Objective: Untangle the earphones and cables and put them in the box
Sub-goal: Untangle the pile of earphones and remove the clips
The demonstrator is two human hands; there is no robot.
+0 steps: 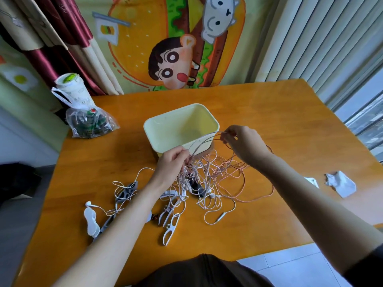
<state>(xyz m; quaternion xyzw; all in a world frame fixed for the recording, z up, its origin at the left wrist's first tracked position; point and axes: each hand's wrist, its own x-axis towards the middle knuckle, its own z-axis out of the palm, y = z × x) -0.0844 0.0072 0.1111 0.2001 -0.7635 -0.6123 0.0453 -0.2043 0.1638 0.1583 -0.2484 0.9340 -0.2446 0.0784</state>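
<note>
A tangle of white and pink earphone cables [209,179] lies on the wooden table [269,112], partly lifted in front of a pale yellow box [157,129] that holds nothing I can see. My left hand [172,164] grips a bunch of the cables just before the box's near wall. My right hand [244,143] pinches a few strands and holds them up to the right of the box, so they arch between both hands. White earbuds [88,203] and an inline remote [221,216] rest on the table. White and grey cord winders [170,228] lie among the loose wires.
A plastic bag of dark items [91,123] and a bagged cup [71,88] stand at the far left corner. Crumpled white paper [339,183] lies near the right edge. A curtain and printed cloth hang behind the table.
</note>
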